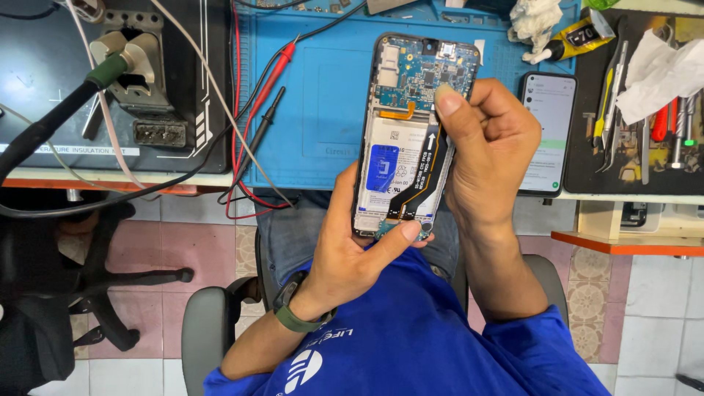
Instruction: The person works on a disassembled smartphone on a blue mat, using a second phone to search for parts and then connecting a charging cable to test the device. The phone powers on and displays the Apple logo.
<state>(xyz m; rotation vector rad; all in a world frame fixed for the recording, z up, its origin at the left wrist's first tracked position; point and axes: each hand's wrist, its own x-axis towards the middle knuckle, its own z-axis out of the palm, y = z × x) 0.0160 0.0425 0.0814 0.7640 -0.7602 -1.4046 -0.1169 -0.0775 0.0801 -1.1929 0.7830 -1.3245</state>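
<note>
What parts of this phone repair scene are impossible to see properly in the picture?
Head view only:
- Opened phone: its right edge is hidden by the right hand; its bottom end by the left hand thumb.
- Second phone: the screen's contents are too small to tell.
- Tools at right: partly covered by white tissue.
- Glue tube: its tip is wrapped in tissue.

Battery label (383,170): a blue rectangle on the white battery inside the opened phone, upright, at the frame's centre.
Phone screen (548,132): lit, white with a green band, on a dark handset lying flat on the bench just right of the blue mat.
Glue tube (576,38): yellow and black, top right, lying tilted beside crumpled white tissue.
Machine strip (70,151): a thin white label along the dark unit's front, far left.
</note>
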